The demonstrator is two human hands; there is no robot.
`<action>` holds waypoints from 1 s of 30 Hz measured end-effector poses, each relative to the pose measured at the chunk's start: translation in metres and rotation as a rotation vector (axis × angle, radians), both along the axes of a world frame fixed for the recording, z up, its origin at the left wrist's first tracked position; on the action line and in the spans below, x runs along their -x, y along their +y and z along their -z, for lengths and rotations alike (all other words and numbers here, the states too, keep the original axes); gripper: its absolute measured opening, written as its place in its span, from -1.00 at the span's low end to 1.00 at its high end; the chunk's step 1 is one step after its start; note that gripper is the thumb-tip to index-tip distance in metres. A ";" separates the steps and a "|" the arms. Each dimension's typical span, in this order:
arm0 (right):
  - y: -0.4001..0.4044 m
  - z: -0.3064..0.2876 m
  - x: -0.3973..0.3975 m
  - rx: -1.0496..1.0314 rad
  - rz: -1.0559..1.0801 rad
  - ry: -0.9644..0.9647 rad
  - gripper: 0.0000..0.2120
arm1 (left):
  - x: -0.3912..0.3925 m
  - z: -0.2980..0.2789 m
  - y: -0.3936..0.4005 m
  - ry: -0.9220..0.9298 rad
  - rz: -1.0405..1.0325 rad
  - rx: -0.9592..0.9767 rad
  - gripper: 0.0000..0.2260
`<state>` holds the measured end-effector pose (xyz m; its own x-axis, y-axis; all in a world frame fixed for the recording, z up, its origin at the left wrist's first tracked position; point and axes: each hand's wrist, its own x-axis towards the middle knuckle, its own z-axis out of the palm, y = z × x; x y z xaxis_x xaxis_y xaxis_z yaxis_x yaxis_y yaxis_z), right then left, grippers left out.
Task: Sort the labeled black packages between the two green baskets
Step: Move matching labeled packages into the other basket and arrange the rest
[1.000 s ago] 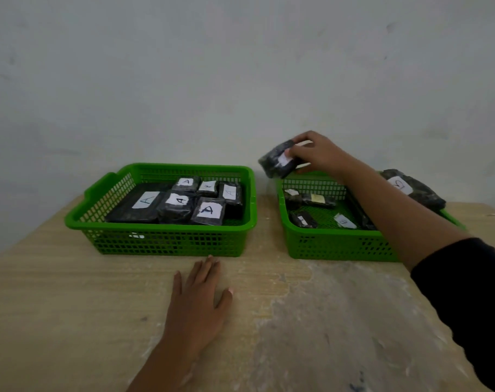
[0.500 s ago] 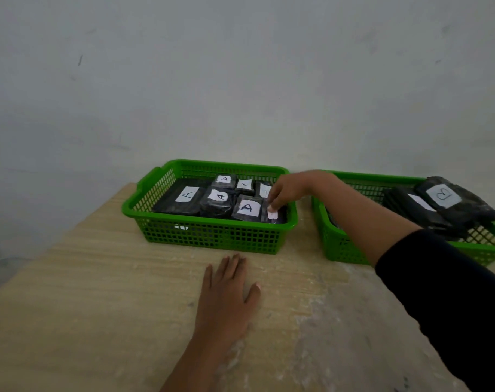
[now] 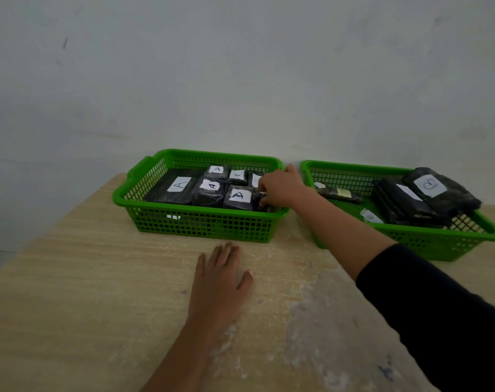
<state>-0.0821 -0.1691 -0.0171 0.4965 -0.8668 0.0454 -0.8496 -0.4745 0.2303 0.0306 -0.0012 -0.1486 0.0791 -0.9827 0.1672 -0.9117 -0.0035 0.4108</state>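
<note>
**In the left basket's right end, a hand on a package**

At the far side of the wooden table (image 3: pixel 71 278), two green baskets stand side by side against the wall, close but apart. The left basket (image 3: pixel 201 224) holds black packages with white labels marked A: a long flat one (image 3: pixel 172 189) at its left end, smaller ones filling the middle and far side, and one with a bold A (image 3: pixel 238 197) near the front rim. The right hand (image 3: pixel 280 186) reaches across into this basket's right end, its fingers curled down around a small black package (image 3: pixel 262 200) that sits just beside the bold-A one, against the right wall; the grip looks closed on it, though the fingertips are hidden. A dark sleeve covers the upper part of that arm.

The right basket (image 3: pixel 410 239) carries a stack of larger black packages at its right end, the top one (image 3: pixel 441 190) labeled B, and a few small ones on the floor toward its left and front.

The left hand (image 3: pixel 221 287) lies flat on the table near its front edge, fingers spread and relaxed, holding nothing.
</note>
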 end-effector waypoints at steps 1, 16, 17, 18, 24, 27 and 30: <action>0.001 0.001 0.000 0.006 0.002 0.004 -0.67 | 0.000 0.000 0.000 -0.001 0.000 0.003 -0.45; 0.000 0.007 -0.001 -0.013 -0.012 0.126 -0.36 | 0.000 0.000 0.001 -0.007 -0.006 0.015 -0.45; 0.000 0.005 -0.001 -0.044 0.000 0.143 -0.34 | 0.000 0.000 0.001 -0.004 -0.003 0.016 -0.45; 0.000 0.002 -0.001 -0.082 0.014 0.148 -0.32 | 0.001 0.000 0.002 -0.001 -0.001 0.018 -0.45; 0.002 -0.013 -0.009 -0.188 -0.039 0.030 -0.21 | 0.001 0.000 0.000 -0.003 -0.010 0.031 -0.45; 0.000 -0.005 -0.009 -0.299 -0.037 -0.032 -0.31 | 0.000 0.000 0.000 0.002 -0.004 0.037 -0.46; 0.001 0.002 -0.011 -0.228 -0.058 -0.088 -0.35 | 0.000 -0.001 0.001 0.000 -0.003 0.039 -0.46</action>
